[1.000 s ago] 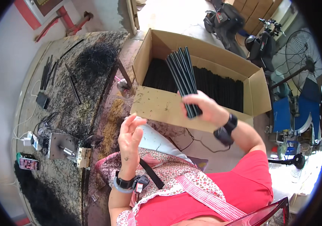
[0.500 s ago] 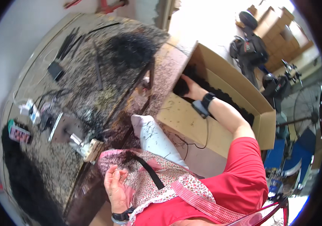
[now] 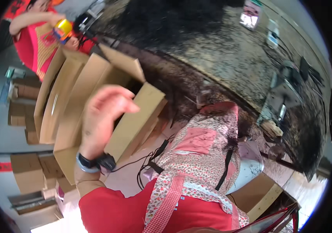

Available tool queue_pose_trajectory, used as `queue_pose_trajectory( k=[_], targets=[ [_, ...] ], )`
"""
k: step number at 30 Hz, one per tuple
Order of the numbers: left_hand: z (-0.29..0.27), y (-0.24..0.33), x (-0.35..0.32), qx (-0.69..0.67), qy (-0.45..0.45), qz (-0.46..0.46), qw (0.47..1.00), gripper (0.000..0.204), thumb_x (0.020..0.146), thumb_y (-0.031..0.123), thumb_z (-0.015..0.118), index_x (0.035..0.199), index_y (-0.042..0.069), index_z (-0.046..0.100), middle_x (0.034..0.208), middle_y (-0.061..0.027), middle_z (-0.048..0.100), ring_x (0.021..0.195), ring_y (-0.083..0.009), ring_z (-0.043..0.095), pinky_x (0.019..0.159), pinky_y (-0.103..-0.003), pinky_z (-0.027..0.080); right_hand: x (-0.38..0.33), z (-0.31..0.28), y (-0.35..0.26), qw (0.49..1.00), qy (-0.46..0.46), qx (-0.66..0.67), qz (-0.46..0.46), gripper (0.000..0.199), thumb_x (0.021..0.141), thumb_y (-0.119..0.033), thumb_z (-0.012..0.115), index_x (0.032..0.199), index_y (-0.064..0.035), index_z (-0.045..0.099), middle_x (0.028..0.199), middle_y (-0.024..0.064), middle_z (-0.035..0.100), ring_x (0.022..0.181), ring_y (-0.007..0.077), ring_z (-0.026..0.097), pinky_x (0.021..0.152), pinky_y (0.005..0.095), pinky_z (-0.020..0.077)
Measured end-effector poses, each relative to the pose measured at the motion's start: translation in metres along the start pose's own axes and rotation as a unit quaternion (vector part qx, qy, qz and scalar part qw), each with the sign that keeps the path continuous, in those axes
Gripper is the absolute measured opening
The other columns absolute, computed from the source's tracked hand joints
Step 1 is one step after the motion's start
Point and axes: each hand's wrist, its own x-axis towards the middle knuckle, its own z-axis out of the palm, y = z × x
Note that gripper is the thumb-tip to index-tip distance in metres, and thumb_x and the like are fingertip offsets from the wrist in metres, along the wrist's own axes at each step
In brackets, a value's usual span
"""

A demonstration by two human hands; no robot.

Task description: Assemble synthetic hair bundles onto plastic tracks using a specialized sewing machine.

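My left hand (image 3: 105,112), with a dark watch (image 3: 103,161) on its wrist, is raised over an open cardboard box (image 3: 136,120) at the left. Its fingers are loosely bent and slightly blurred, and I see nothing held between them. The box's inside is dark and mostly hidden by the hand and flaps. My right hand is out of the picture. Across my lap spreads a flowered apron (image 3: 201,165) with a pink pocket, smudged black, and a black strip (image 3: 225,169) lies on it.
A worktable (image 3: 228,58) covered in black scraps carries a phone (image 3: 250,17), a white power strip (image 3: 273,35) and a small metal machine (image 3: 280,101). At upper left, a co-worker's hands hold a yellow roll (image 3: 63,28). Another carton (image 3: 257,190) stands lower right; black cables (image 3: 142,167) cross the floor.
The view has swung left. My left hand has gone from beside the apron to over the cardboard box. My right hand, formerly inside a carton of black material, has left the view.
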Motion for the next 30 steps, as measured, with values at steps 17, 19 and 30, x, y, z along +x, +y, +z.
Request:
queue_pose_trajectory(
  k=[17,19,30],
  targets=[
    [-0.189,-0.438,0.028,0.609,-0.190,-0.209,0.741,0.087,0.063,0.026,0.081,0.138,0.006,0.040,0.142,-0.0195,0.039,0.131,-0.0339,0.038,0.103,-0.050,0.037,-0.121,0.036,-0.089,0.959,0.059,-0.183,-0.209,0.032,0.095,-0.033,0.055,0.116,-0.0089,0.060,0.067,-0.0009,0.052,0.057,0.0091,0.049,0.050,0.0216,0.0388],
    [-0.178,-0.452,0.041,0.681,-0.199,-0.007,0.705,0.081,0.069,0.023,0.074,0.139,0.007,0.039,0.145,-0.0194,0.035,0.133,-0.0347,0.034,0.105,-0.053,0.033,-0.129,0.034,-0.093,0.958,0.063,-0.190,-0.203,0.034,0.095,-0.033,0.056,0.118,-0.0086,0.060,0.068,-0.0011,0.053,0.058,0.0087,0.049,0.051,0.0209,0.0387],
    [-0.151,-0.489,0.124,0.674,-0.271,0.254,0.638,0.052,0.081,0.015,0.056,0.132,0.007,0.046,0.140,-0.0207,0.040,0.130,-0.0352,0.039,0.107,-0.052,0.029,-0.148,0.043,-0.085,0.955,0.037,-0.166,-0.244,0.043,0.096,-0.037,0.057,0.128,-0.0088,0.057,0.074,-0.0019,0.054,0.062,0.0062,0.046,0.055,0.0193,0.0375]
  ],
)
